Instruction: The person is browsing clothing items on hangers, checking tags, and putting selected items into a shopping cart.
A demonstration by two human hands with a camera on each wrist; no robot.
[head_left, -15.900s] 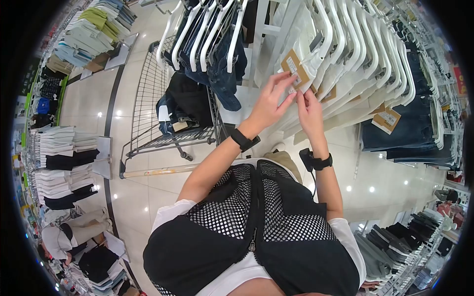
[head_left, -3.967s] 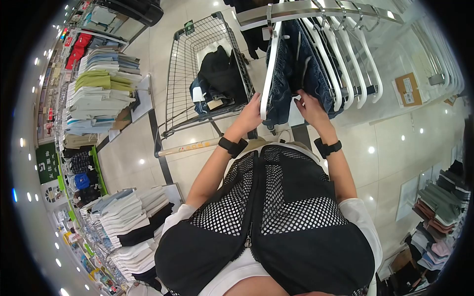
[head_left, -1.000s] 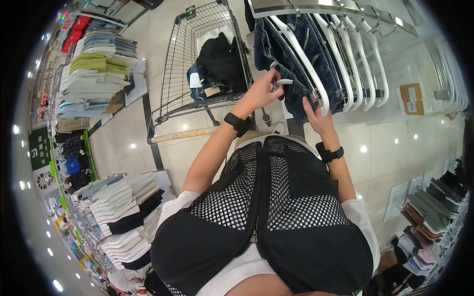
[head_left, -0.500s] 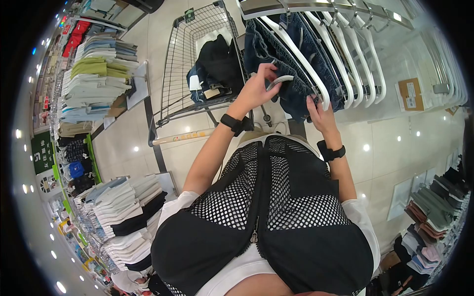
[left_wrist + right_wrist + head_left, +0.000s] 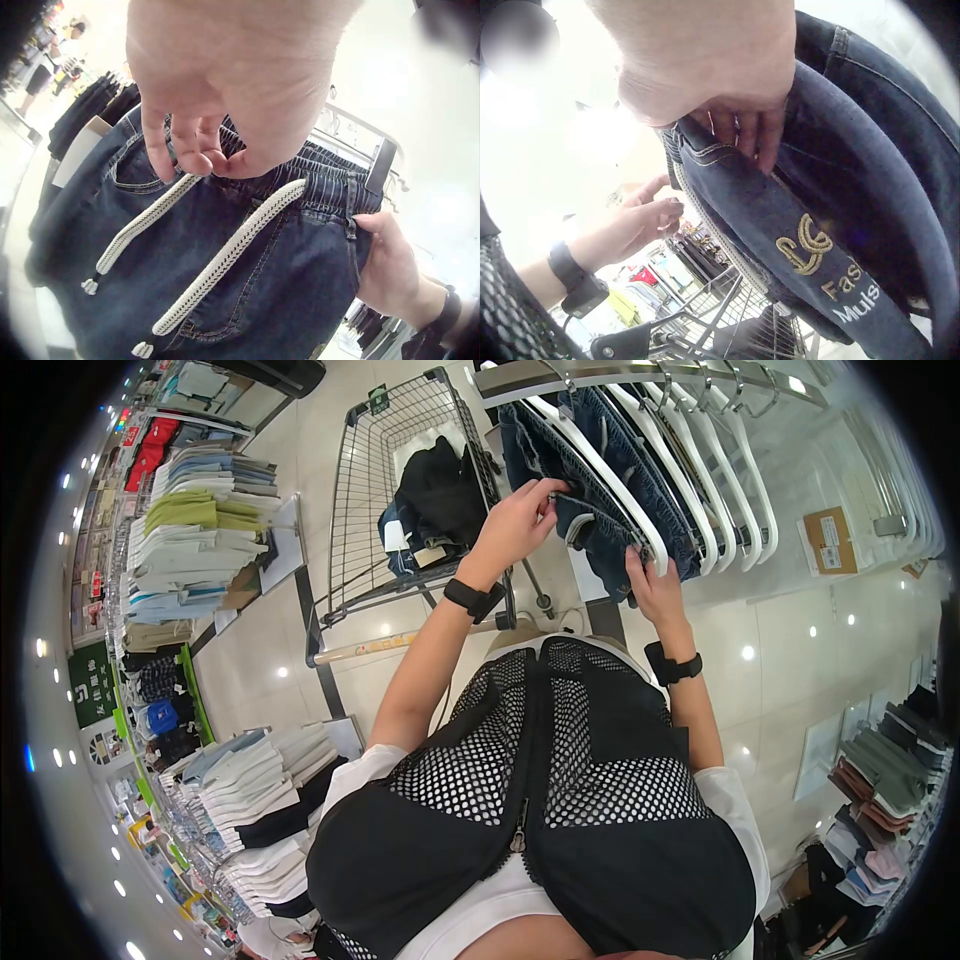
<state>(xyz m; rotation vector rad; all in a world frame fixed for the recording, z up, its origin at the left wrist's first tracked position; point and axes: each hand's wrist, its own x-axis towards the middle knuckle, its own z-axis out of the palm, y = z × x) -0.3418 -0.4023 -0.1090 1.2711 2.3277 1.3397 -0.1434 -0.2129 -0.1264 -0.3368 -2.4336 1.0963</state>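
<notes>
Dark blue denim jeans [image 5: 600, 545] hang from a white hanger [image 5: 600, 470] on the rack. In the left wrist view, the jeans [image 5: 187, 247] show an elastic waistband and two pale drawstrings [image 5: 232, 259] hanging down the front. My left hand [image 5: 512, 532] pinches the front of the waistband between thumb and fingers. At the side of the waist, my right hand [image 5: 657, 592] grips the denim, thumb in front in the left wrist view. The right wrist view shows right-hand fingers [image 5: 746, 131] partly hidden behind the side pocket edge, above gold embroidery [image 5: 804, 244].
A wire shopping cart [image 5: 345, 510] holding dark clothes [image 5: 435, 490] stands left of the rack. More white hangers [image 5: 755, 490] with garments hang under the metal rail [image 5: 650, 372]. Folded or hung clothes [image 5: 200, 540] line the far left, others [image 5: 885, 760] the lower right.
My left hand has let the pale drawstring drop and moved to the waistband. The right hand stays at the jeans' side, and the view has shifted slightly.
</notes>
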